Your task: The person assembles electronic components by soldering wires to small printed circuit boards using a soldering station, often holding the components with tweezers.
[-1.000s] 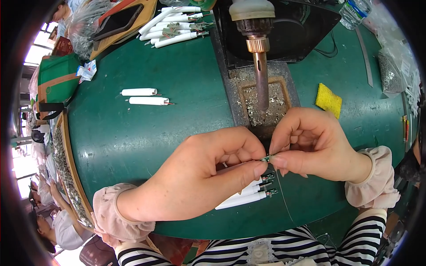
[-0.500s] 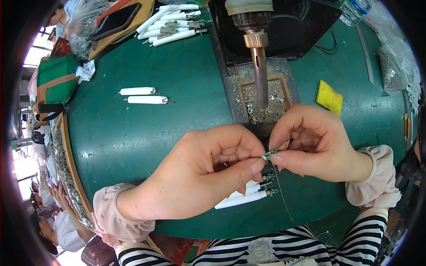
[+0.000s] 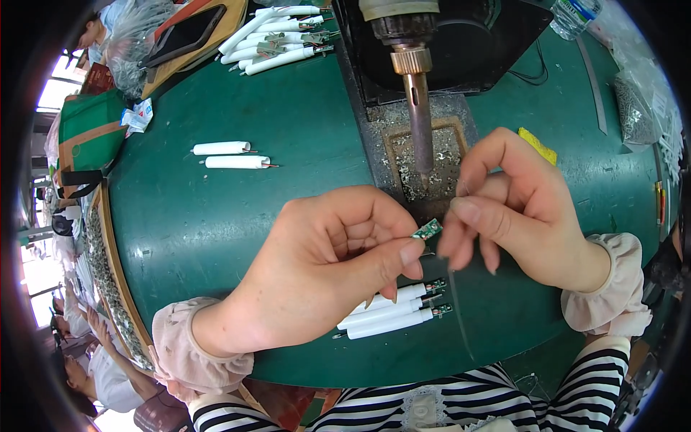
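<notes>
by remote view i see the left hand [image 3: 324, 270], fingers pinching a small green rectangular circuit board [image 3: 428, 230]; right hand [image 3: 529, 227] nearby, fingers curled, whether pinching anything i cannot tell.

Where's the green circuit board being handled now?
In the head view, just right of centre, the circuit board is pinched in the left hand, below the soldering iron.

Striped sleeves [image 3: 592, 371] are worn with gathered pale pink cuffs [image 3: 610, 284].

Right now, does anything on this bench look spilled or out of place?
Yes: pale scraps litter the tray under the soldering iron, and gritty specks lie outside its rim, which looks untidy.
</notes>
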### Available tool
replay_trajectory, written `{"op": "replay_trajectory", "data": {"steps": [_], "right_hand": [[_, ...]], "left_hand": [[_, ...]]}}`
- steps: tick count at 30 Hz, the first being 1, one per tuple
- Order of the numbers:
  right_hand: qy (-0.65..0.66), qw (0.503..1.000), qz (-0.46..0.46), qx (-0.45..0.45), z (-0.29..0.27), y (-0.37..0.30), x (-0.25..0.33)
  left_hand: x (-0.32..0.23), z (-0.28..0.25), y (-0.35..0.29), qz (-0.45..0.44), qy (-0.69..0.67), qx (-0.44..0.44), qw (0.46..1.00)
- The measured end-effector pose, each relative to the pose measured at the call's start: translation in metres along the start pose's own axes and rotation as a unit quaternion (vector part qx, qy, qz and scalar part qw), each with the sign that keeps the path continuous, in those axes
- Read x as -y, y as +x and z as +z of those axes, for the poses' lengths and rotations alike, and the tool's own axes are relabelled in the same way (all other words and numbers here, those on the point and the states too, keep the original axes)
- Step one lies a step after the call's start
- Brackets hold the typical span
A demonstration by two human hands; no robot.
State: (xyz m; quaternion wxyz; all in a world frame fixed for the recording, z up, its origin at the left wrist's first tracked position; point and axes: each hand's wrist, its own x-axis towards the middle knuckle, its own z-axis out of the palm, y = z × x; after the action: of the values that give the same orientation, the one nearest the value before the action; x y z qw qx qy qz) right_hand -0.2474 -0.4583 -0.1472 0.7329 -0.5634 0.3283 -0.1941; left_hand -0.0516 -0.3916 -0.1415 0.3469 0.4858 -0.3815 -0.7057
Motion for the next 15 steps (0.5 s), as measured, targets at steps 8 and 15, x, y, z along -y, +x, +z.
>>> {"op": "replay_trajectory", "data": {"steps": [8,15], "right_hand": [[-0.145,0.986,-0.083,-0.013,0.004,0.0,0.006],[-0.153,0.985,-0.075,-0.037,0.006,0.007,0.009]], "left_hand": [[0.001,-0.003,0.004,0.019,0.002,-0.018,1.0],[-0.001,-0.006,0.009,0.024,-0.007,-0.033,0.999]]}}
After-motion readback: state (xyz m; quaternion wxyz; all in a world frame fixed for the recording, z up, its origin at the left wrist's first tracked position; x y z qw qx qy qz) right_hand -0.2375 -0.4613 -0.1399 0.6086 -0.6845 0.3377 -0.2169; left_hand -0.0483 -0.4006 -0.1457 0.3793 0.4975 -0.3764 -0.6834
